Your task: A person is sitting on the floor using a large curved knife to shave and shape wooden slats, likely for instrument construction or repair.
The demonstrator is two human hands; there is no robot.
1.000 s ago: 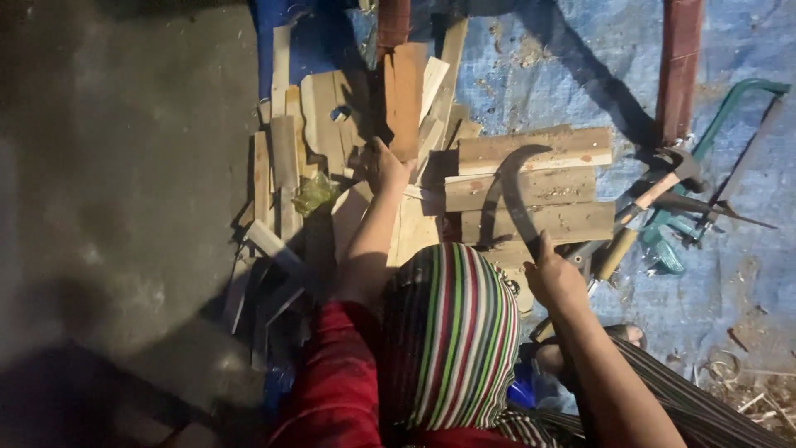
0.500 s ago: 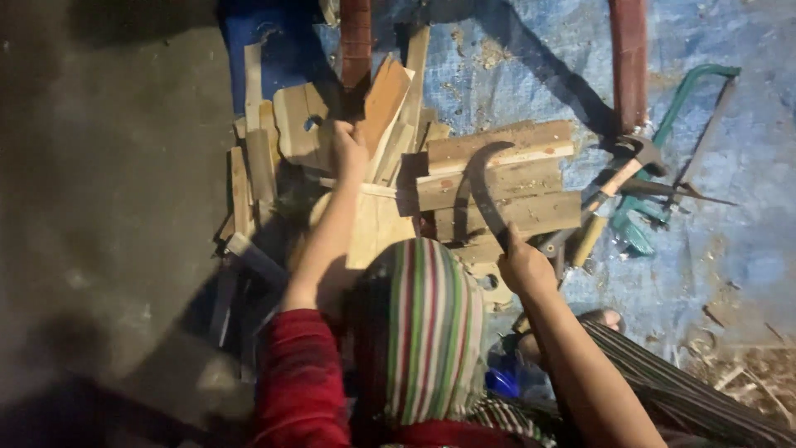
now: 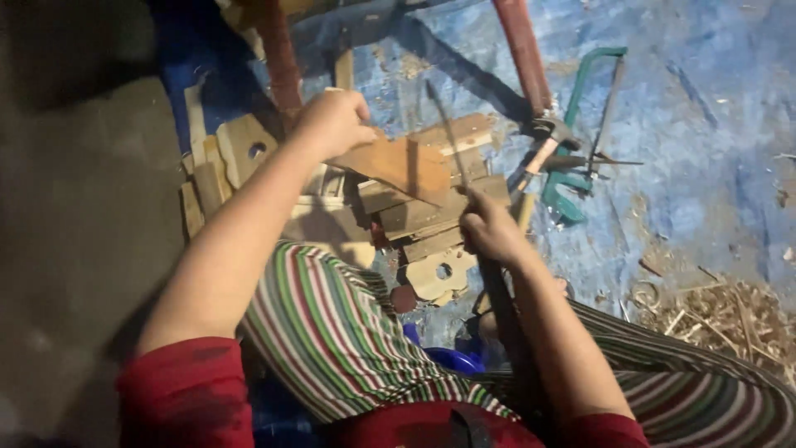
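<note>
Wooden board (image 3: pixel 396 168) in left hand (image 3: pixel 333 121), over wood scraps (image 3: pixel 423 220).

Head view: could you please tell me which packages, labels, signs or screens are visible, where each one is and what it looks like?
None in view: only bare wooden offcuts and hand tools on a blue tarp, with nothing packaged, labelled or lit.

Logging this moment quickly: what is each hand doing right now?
Left hand: closed, holding a flat wooden piece.
Right hand: closed around a thin dark blade-like tool.
</note>
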